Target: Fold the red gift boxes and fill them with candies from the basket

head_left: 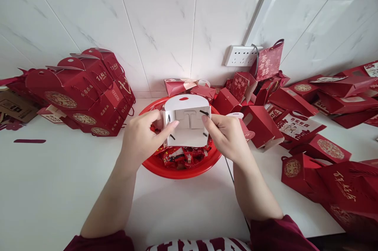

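Observation:
Between my hands is an open gift box (189, 132), its white inside facing me and a rounded flap with a red slot standing up at its far side. Dark cord ends show on its inner side walls, and nothing lies in it. My left hand (144, 131) grips the left wall, thumb over the edge. My right hand (226, 134) pinches the right wall near a cord end. Below the box, a red plastic basket (181, 173) holds red-wrapped candies (186, 158); the box hides part of them.
Stacked red gift boxes (85, 93) with gold print stand at the left. Many more red boxes (298, 101) lie in a heap at the right. A white power strip (242, 56) is on the tiled wall. A dark red strip (29, 141) lies on the white table (67, 180).

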Tool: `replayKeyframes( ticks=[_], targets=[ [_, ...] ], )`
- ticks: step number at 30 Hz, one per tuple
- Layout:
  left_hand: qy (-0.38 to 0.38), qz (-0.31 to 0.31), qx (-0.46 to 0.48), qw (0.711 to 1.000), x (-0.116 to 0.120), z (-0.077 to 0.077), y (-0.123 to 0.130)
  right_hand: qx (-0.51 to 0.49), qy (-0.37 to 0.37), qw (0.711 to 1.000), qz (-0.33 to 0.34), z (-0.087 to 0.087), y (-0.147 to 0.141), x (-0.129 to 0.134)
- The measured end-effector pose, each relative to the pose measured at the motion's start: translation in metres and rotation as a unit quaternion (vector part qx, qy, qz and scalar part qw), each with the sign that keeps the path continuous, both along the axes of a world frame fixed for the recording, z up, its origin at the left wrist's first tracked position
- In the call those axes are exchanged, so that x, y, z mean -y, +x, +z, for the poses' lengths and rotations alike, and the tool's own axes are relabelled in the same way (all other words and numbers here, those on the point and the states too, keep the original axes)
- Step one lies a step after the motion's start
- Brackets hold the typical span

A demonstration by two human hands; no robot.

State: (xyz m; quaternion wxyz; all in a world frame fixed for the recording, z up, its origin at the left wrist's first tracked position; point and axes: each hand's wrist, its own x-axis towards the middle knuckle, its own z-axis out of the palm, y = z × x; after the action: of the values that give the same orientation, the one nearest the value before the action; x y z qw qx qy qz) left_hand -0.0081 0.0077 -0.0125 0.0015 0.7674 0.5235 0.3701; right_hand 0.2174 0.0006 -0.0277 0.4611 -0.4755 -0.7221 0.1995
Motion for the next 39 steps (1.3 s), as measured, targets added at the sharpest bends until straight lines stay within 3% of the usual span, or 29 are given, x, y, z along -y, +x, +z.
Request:
replayKeyframes(
  ticks=[3,7,10,13,18,22,27,30,33,36,39],
  targets=[
    [0.016,-0.008,-0.018,1.0,-0.001,-0.002,-0.001,0.004,0.042,0.999,-0.004,-0.002,-0.004,-0.001],
    [0.058,0.064,-0.038,0.996,-0.005,-0.007,-0.004,0.061,0.182,0.981,-0.028,-0.007,-0.012,0.001],
    [0.066,0.103,-0.057,0.991,-0.006,-0.009,-0.006,0.116,0.251,0.959,0.058,-0.007,-0.018,0.007],
    [0.081,0.118,-0.08,0.986,-0.004,-0.011,-0.006,0.149,0.216,0.954,0.144,-0.008,-0.024,0.011],
    [0.119,0.118,-0.091,0.982,0.0,-0.01,-0.004,0.231,0.147,0.945,0.18,-0.016,-0.03,0.005],
    [0.095,0.095,-0.076,0.988,0.002,-0.006,-0.005,0.274,0.186,0.935,0.128,-0.025,-0.034,-0.001],
    [0.078,0.11,-0.083,0.987,0.005,-0.004,-0.004,0.345,0.255,0.898,0.092,-0.029,-0.037,-0.005],
    [0.123,0.075,-0.068,0.987,0.008,0.0,-0.003,0.321,0.29,0.897,0.085,-0.026,-0.033,-0.005],
    [0.179,-0.024,-0.101,0.978,0.011,0.008,-0.006,0.267,0.283,0.915,0.103,-0.018,-0.025,-0.004],
    [0.122,-0.133,-0.11,0.977,0.011,0.014,-0.013,0.224,0.257,0.93,0.137,-0.008,-0.014,-0.002],
    [0.05,-0.172,-0.062,0.982,0.006,0.013,-0.022,0.206,0.242,0.937,0.142,-0.001,-0.005,0.0]
  ],
)
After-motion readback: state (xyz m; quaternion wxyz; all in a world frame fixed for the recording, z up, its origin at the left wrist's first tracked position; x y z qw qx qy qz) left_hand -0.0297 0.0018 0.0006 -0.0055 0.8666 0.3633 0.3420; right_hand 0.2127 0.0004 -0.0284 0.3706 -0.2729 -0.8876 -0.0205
